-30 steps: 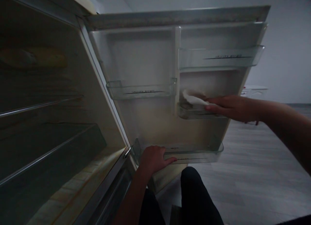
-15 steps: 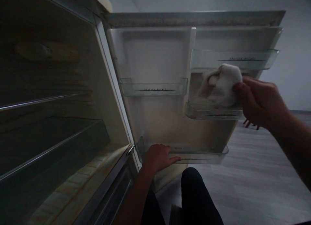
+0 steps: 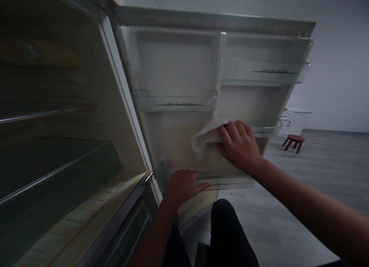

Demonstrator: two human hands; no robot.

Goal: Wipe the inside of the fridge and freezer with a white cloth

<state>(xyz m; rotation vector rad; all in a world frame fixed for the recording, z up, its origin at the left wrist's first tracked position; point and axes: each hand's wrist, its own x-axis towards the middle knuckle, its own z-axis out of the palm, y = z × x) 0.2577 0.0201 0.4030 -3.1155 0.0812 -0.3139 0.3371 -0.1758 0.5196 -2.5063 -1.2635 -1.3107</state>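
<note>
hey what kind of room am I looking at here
Probably a home kitchen: an open fridge door with clear shelf bins, a wood-look floor, and a small red stool beside a white cabinet.

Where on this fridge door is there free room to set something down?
Bare: the left middle bin and the top right bin. The small right bin looks bare too. Crowded: the bottom bin, gripped by the left hand, with the right hand pressing a white cloth just above it.

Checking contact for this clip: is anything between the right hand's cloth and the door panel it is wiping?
Nothing visible. The right hand presses the cloth flat on the door panel, below the middle bins. The left hand grips the bottom bin, lower down and clear of the cloth.
</note>
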